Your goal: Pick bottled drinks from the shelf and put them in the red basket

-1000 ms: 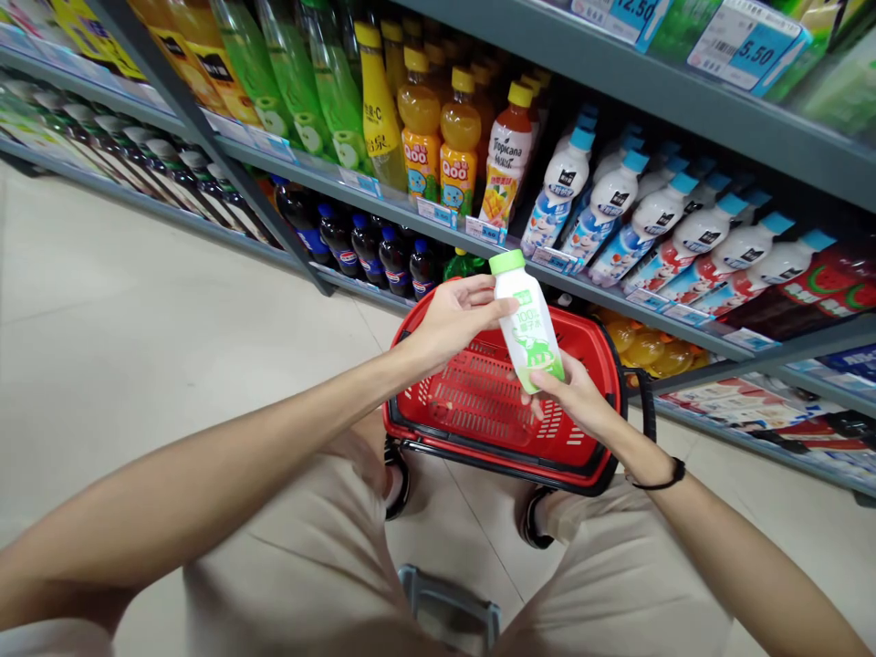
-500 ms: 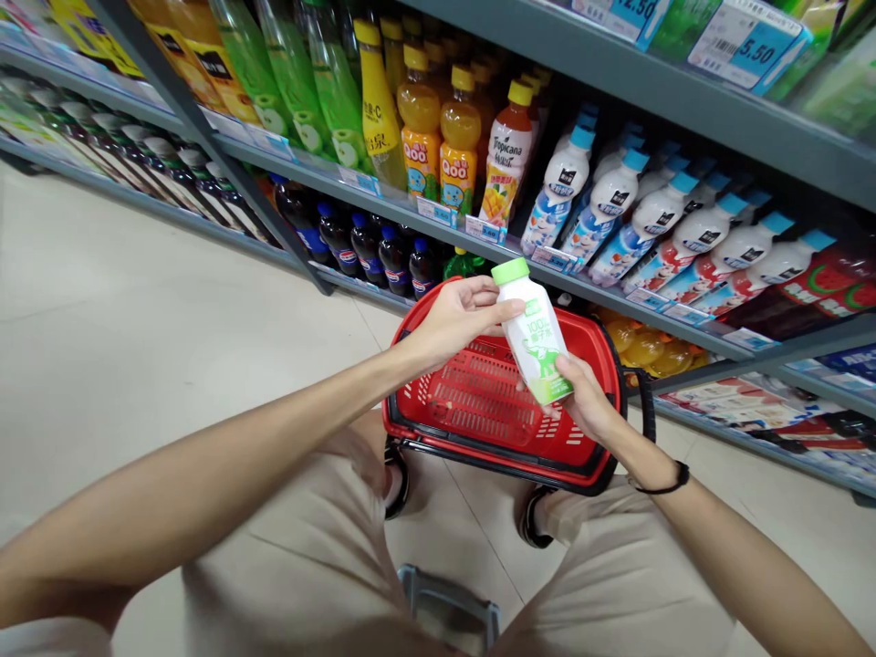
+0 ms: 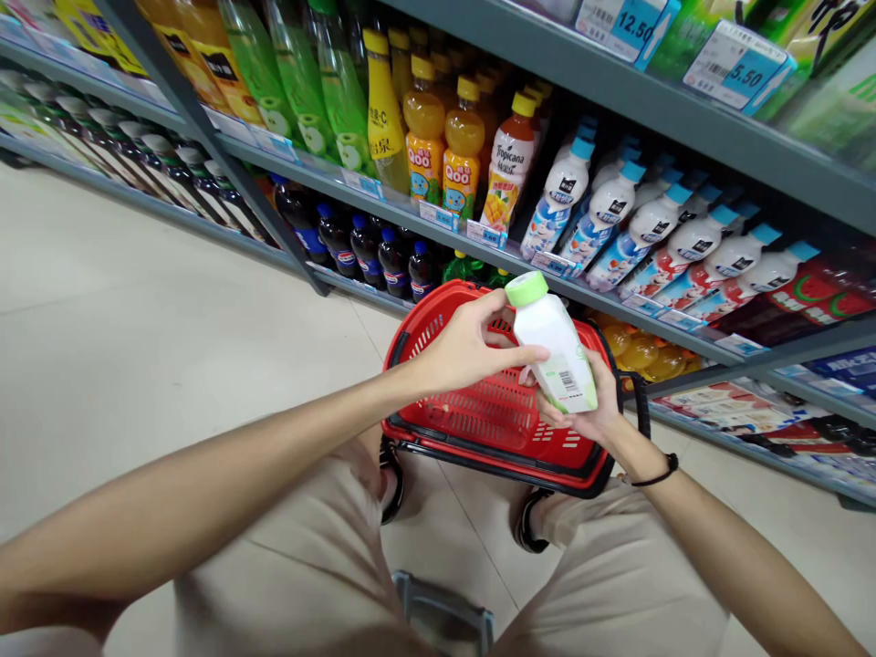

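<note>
A white bottle (image 3: pixel 551 333) with a light green cap is held tilted above the red shopping basket (image 3: pixel 455 415). A side with a barcode faces me. My left hand (image 3: pixel 472 342) grips the bottle from the left, its thumb lying across the front and its other fingers partly hidden behind. From below and to the right, my right hand (image 3: pixel 592 406) holds the bottle's lower end. The basket sits on the floor between my feet, with its black handle folded to the rim.
Shelves ahead carry white bottles with blue caps (image 3: pixel 609 214), orange Qoo bottles (image 3: pixel 460 151) and a Tropicana bottle (image 3: pixel 510 160). Dark cola bottles (image 3: pixel 370 255) stand on the lower shelf. A grey shelf edge (image 3: pixel 616 109) juts out above. Pale floor tiles (image 3: pixel 171 347) lie to the left.
The bottle has been turned about its length, from its front label with the green picture to the barcode side. It has shifted slightly right, and my left thumb now reaches further across it.
</note>
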A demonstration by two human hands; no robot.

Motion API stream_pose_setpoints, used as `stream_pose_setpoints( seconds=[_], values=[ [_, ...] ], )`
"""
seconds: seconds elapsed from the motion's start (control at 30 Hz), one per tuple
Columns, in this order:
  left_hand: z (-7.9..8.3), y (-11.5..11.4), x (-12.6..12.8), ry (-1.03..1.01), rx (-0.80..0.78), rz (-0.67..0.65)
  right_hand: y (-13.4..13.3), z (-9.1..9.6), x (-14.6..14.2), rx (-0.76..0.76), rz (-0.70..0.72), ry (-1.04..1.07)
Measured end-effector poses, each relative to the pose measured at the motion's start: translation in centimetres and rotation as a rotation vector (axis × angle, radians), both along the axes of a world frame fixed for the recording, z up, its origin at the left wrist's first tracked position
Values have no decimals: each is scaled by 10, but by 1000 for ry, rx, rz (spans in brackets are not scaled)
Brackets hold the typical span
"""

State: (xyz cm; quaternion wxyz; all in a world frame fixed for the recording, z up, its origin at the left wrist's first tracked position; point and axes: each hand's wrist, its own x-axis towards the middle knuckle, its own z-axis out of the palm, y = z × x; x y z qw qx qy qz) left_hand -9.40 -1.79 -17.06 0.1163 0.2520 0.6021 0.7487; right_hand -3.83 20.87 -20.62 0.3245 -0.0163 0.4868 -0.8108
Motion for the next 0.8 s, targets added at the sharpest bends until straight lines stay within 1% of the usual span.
stream_pose_setpoints(
  seconds=[0.13, 0.23, 0.3, 0.4, 0.47, 0.57, 0.63, 0.73, 0.8],
  values=[
    [2, 2, 4, -34, 2, 12, -1, -6, 1, -46, 35, -19],
    [-1, 2, 0, -11, -9, 33, -3, -3, 1, -41, 11, -7],
    [-4, 1, -4, 40, -40, 29, -4, 2, 0, -17, -89, 27],
    [-9, -4, -8, 104, -121, -21, -7, 7, 1, 30, -287, 91],
    [-11, -7, -8, 121, -145, -39, -9, 8, 3, 66, -335, 126],
    [-14, -8, -9, 110, -111, -27, -15, 6, 6, 119, -323, 177],
    [-15, -6, -9, 43, -67, -49, -17, 4, 8, 157, -326, 206],
    [-17, -4, -11, -52, 8, -107, -15, 3, 10, 222, -365, 248],
    [-17, -4, -11, -60, 32, -93, -13, 3, 12, 283, -399, 303]
  ],
)
